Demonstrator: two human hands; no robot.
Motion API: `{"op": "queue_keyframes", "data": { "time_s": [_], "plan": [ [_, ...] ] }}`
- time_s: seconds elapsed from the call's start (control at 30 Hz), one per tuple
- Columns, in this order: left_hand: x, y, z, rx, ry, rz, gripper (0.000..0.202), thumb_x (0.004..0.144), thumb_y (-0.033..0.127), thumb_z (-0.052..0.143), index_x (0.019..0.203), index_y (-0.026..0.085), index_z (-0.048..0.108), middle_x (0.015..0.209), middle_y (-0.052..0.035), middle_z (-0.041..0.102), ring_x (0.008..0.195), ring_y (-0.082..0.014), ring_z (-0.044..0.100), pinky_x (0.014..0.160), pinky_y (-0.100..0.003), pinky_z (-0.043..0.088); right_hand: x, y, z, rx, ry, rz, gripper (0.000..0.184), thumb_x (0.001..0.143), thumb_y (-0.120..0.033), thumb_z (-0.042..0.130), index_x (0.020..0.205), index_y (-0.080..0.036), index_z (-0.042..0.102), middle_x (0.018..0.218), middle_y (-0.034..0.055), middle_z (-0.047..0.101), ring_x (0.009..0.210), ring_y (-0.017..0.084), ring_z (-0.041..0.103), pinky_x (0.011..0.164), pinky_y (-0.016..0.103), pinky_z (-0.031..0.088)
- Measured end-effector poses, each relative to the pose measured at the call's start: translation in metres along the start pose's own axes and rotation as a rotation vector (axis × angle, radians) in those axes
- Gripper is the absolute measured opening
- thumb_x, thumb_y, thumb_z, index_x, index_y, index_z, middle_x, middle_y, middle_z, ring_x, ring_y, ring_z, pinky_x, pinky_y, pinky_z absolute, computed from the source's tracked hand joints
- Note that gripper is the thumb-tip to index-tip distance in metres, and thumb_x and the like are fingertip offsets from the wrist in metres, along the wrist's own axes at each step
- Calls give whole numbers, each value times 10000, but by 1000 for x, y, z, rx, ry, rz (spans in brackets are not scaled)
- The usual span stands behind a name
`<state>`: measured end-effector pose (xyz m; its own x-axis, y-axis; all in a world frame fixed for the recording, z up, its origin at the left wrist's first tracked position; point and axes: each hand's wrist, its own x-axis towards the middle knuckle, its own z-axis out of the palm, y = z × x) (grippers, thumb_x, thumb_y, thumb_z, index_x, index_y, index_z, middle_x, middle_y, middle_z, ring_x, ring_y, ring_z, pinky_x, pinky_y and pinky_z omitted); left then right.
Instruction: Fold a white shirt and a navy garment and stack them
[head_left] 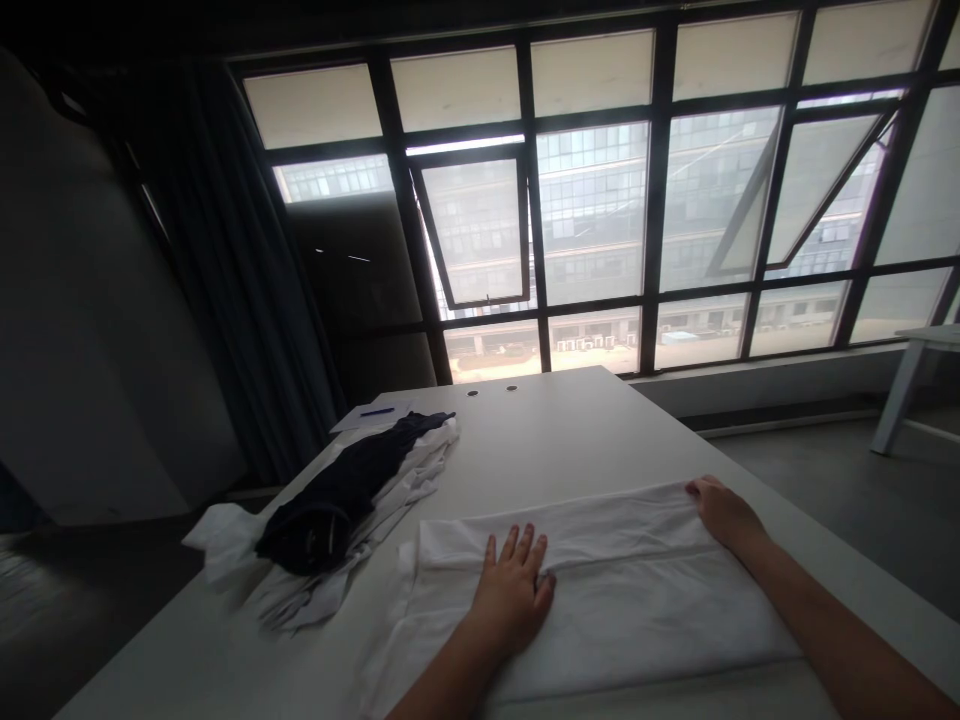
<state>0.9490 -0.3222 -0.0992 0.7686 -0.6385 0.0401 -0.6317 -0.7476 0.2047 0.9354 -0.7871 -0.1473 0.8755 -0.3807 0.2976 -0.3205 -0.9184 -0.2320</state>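
Note:
A white garment [645, 610] lies spread on the table in front of me, with a long strip folded over along its far side. My left hand [514, 590] rests flat on the cloth, left of its middle, fingers spread. At the far right corner of the fabric, my right hand [724, 512] pinches the folded edge between thumb and fingers. The kind of garment cannot be made out.
On the white table [525, 440], a dark garment [352, 490] lies over rumpled white clothes [409, 480] at the left. Behind them are paper and a blue pen [377, 411]. Windows [592, 210] stand beyond the table; another table [900, 390] is at right.

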Motion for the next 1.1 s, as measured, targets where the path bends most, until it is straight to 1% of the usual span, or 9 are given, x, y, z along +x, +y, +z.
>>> {"op": "queue_keyframes", "data": {
  "time_s": [0.17,0.23,0.3,0.4,0.5,0.6,0.73,0.97,1.1],
  "plan": [
    [-2,2,-4,18,-26,-25,643,1000,605,240,1585,339,266,1668,-6,167,1544,-282,98,1225,-601,39,-10,-14,-16,-84,83,46,351,961,-168,376,1126,-148,685,1133,159,666,1002,288,626,840,401,452],
    [-2,4,-4,29,-30,-33,643,1000,596,240,1587,334,265,1670,-7,163,1544,-286,90,1226,-598,33,-17,-34,-25,-110,173,11,354,976,-218,382,1185,-153,661,1188,166,657,1071,311,603,900,439,445],
    [-1,7,-5,35,-32,-40,641,1000,590,243,1587,334,265,1670,-4,161,1544,-287,88,1226,-596,31,-28,-67,-32,-81,216,-93,360,985,-253,382,1193,-161,660,1248,163,651,1133,301,591,984,445,422],
    [-1,9,-6,46,-44,-45,643,997,584,257,1591,336,250,1672,6,148,1545,-289,82,1230,-584,35,-54,-132,-31,59,93,-370,378,1002,-316,377,1195,-204,681,1318,133,646,1231,268,565,1092,421,370],
    [-1,9,-6,56,-44,-45,643,998,581,257,1593,336,241,1673,9,141,1545,-289,80,1230,-583,37,-81,-190,-20,192,-64,-594,496,1029,-445,342,1427,-228,543,1489,106,532,1378,277,460,1185,484,261],
    [0,8,-4,52,-31,-40,646,998,590,247,1591,333,248,1671,0,148,1544,-288,86,1225,-595,32,-92,-215,-8,241,-211,-691,615,1032,-557,280,1548,-237,380,1593,90,388,1481,279,316,1227,521,149],
    [0,5,-1,34,-35,-43,662,996,605,237,1595,322,236,1672,-4,129,1545,-282,76,1225,-594,25,-77,-191,2,162,-263,-552,772,995,-667,252,1562,-151,343,1622,149,293,1513,302,231,1238,519,112],
    [-2,2,-1,49,-39,-45,673,1003,613,197,1600,302,224,1671,-2,114,1548,-256,60,1236,-560,33,-34,-94,4,60,-259,-376,835,960,-721,242,1570,-156,321,1643,113,246,1526,259,193,1249,459,119],
    [-3,4,-3,51,-48,-37,673,1003,616,195,1600,308,219,1670,4,120,1548,-250,60,1238,-553,36,-12,-45,0,25,-273,-255,830,948,-721,267,1556,-164,361,1631,117,281,1519,266,217,1243,465,148]
  ]
}}
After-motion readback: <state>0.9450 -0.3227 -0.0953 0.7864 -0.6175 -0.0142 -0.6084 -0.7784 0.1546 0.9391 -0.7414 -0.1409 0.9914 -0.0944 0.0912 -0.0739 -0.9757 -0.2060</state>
